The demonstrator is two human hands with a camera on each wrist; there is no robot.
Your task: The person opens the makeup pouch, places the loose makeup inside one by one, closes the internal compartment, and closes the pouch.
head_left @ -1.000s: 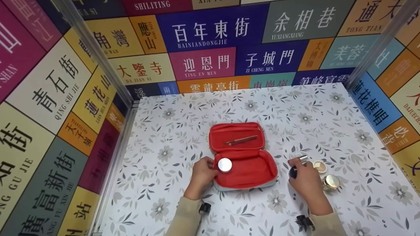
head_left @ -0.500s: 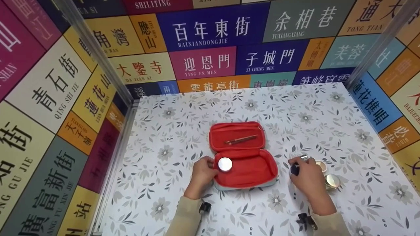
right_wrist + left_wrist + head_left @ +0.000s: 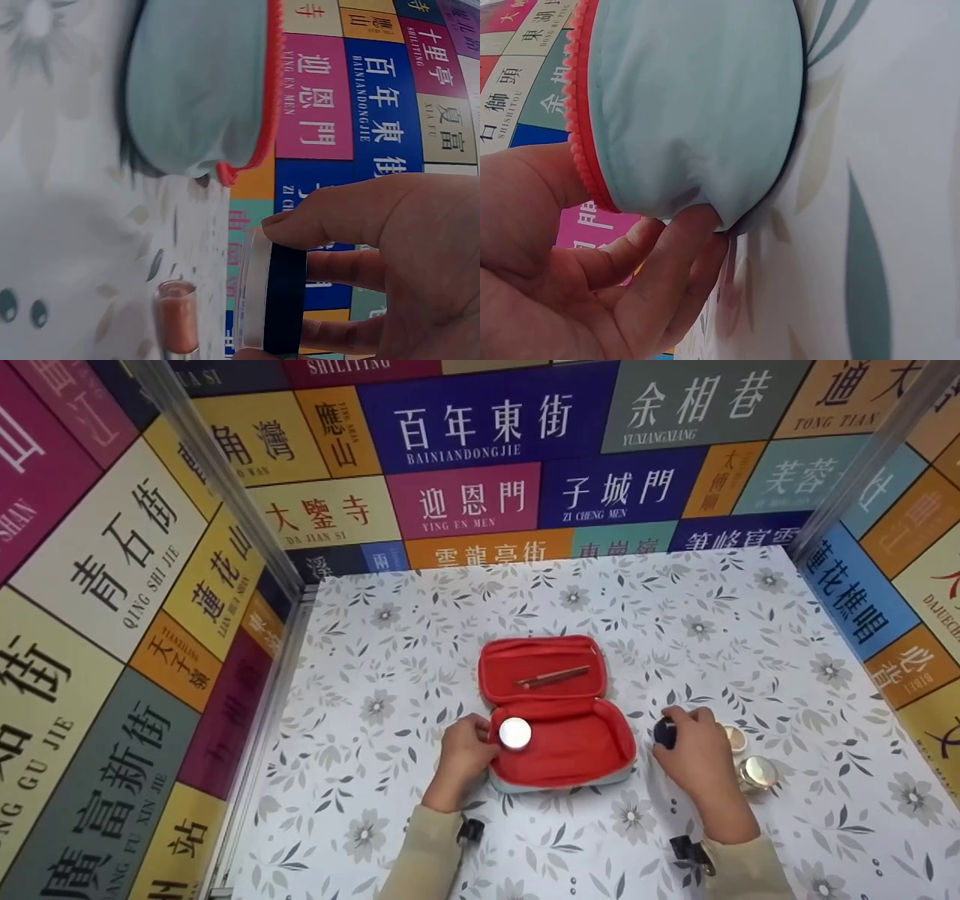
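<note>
A zip cosmetic case (image 3: 577,742) lies open, red inside and pale blue outside. My left hand (image 3: 463,754) grips its left side; in the left wrist view the fingers press the pale blue wall (image 3: 697,112). Inside the case, at the left end, stands a round silver-topped jar (image 3: 515,733). A slim brown pencil (image 3: 553,678) rests in the raised lid. To the right of the case, my right hand (image 3: 701,757) holds a flat round jar (image 3: 281,296) with a dark blue side and a clear, whitish side, pinched at its edge.
On the table near my right hand stand a gold-lidded jar (image 3: 759,772) and a small beige-topped pot (image 3: 735,739). A coral tube (image 3: 178,319) shows below the case in the right wrist view. A printed wall (image 3: 472,502) borders the floral-covered table (image 3: 420,630).
My right hand has shifted slightly left with the dark blue jar in it. The silver-ended tube by its fingers is now hidden in the head view. My left hand stays at the case.
</note>
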